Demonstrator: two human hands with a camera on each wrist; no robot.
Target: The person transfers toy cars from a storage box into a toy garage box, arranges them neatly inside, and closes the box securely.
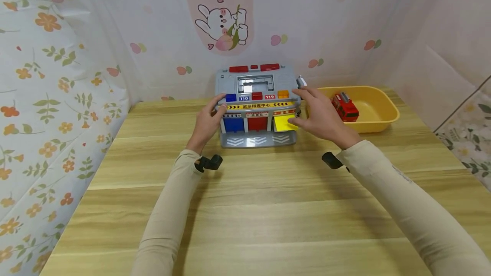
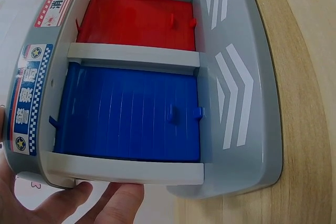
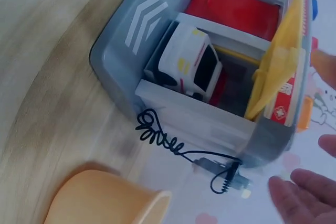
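A grey toy emergency station stands at the back of the table. It has a blue door, a red door and a lifted yellow door. Inside the bay under the yellow door sits a white toy ambulance. My left hand grips the station's left end, with fingers along its side wall. My right hand is at the right end, fingers spread and its thumb over the yellow door's edge in the head view. Both the blue and red doors are down.
To the right, a yellow basin holds a red toy fire truck. A coiled black cord hangs from the station's right side with a small grey handset. Behind the table hangs a patterned cloth.
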